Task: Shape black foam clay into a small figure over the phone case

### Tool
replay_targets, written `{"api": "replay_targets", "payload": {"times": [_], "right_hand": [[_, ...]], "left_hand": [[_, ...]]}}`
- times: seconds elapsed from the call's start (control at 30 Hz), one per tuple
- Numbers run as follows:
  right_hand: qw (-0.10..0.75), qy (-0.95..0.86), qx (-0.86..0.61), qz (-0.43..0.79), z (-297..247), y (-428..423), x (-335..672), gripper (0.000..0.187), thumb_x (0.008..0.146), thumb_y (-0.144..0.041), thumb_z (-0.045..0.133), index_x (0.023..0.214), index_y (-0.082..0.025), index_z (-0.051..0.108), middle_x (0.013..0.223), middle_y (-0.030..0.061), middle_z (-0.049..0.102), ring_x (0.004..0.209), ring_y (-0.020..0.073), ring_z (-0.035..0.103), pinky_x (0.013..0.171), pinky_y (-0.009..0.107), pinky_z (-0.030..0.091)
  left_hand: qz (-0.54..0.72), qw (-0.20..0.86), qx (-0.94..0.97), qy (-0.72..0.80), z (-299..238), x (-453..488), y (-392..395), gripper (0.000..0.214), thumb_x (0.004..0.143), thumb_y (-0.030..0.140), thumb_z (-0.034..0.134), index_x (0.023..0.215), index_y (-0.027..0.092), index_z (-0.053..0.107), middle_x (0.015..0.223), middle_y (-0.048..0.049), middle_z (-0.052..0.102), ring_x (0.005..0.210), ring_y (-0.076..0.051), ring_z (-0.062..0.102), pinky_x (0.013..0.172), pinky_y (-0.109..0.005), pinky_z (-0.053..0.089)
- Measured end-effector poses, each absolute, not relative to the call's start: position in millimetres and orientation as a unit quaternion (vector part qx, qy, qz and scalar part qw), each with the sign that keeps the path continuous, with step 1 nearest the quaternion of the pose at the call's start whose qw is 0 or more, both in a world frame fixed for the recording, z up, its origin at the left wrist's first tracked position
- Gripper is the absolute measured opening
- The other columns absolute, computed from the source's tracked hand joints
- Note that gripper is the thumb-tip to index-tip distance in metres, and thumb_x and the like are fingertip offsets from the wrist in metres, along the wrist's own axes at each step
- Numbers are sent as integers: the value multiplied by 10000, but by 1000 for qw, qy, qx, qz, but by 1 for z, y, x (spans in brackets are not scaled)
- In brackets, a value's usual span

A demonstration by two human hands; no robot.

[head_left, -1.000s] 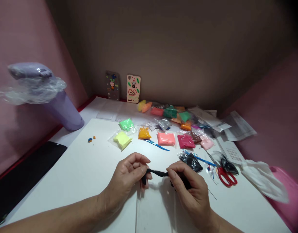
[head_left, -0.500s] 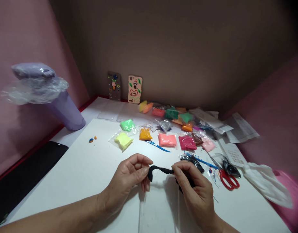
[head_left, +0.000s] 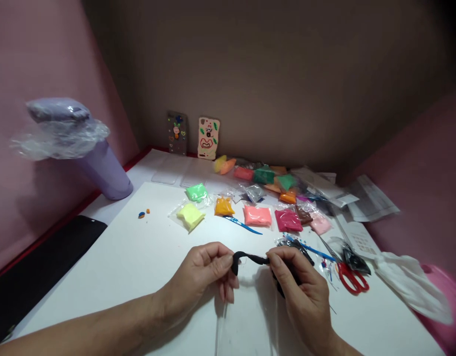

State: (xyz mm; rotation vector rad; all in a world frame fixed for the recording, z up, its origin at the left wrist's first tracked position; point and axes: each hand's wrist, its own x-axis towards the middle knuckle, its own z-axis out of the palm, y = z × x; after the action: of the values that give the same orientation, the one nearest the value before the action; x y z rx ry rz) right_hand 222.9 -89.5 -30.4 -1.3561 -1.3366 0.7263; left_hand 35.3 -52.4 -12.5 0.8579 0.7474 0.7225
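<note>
A twisted strip of black modelling clay (head_left: 250, 257) stretches between my two hands, with its left end bent downward. My left hand (head_left: 209, 269) pinches that left end between thumb and fingertips. On the other side my right hand (head_left: 302, 287) grips the right end with thumb and forefinger, and more black material shows partly hidden behind its fingers. Below the strip a clear phone case (head_left: 246, 321) lies on the white board (head_left: 113, 277). A bag of black clay (head_left: 300, 247) sits just beyond my right hand.
Several bagged clays, such as the coral packet (head_left: 257, 216), line the board's far side near a blue modelling tool (head_left: 243, 225). Red-handled scissors (head_left: 352, 279) lie at right. Two decorated phone cases (head_left: 208, 138) lean on the wall. A purple container (head_left: 105, 170) stands left.
The view has shifted slightly. The black strip remains held at both ends, its hanging left end now shorter below my left fingers.
</note>
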Motion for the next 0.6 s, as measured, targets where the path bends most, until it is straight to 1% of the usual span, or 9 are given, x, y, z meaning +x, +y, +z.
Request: {"api": "replay_targets", "payload": {"times": [0.13,0.27,0.37,0.6], "right_hand": [[524,-553,-570,307,-31,-89,223,125,882,-307,537,820,-201,562,629,-21,479,554,120,425,466,232,328],[533,-554,-566,296,-30,-89,222,107,883,-297,540,827,-208,564,644,-25,486,560,111,431,480,218,352],[539,-550,-568,290,-29,-89,221,99,880,-293,547,829,-211,567,651,-25,492,565,106,434,490,213,363],[532,-549,-573,296,-32,-89,223,101,883,-301,544,842,-211,564,655,-22,498,580,113,444,478,226,334]], "left_hand": [[318,777,415,350,-12,35,-53,256,796,362,637,753,120,566,656,-54,632,510,-114,573,528,-235,437],[325,786,398,344,-13,35,-51,267,831,364,588,738,115,573,657,-57,632,506,-109,570,530,-231,425],[328,791,389,339,-14,34,-50,231,818,332,610,741,116,579,660,-58,641,511,-110,571,544,-236,428],[316,786,404,346,-12,32,-50,240,786,346,642,730,117,598,636,-44,633,511,-103,553,560,-239,421]]}}
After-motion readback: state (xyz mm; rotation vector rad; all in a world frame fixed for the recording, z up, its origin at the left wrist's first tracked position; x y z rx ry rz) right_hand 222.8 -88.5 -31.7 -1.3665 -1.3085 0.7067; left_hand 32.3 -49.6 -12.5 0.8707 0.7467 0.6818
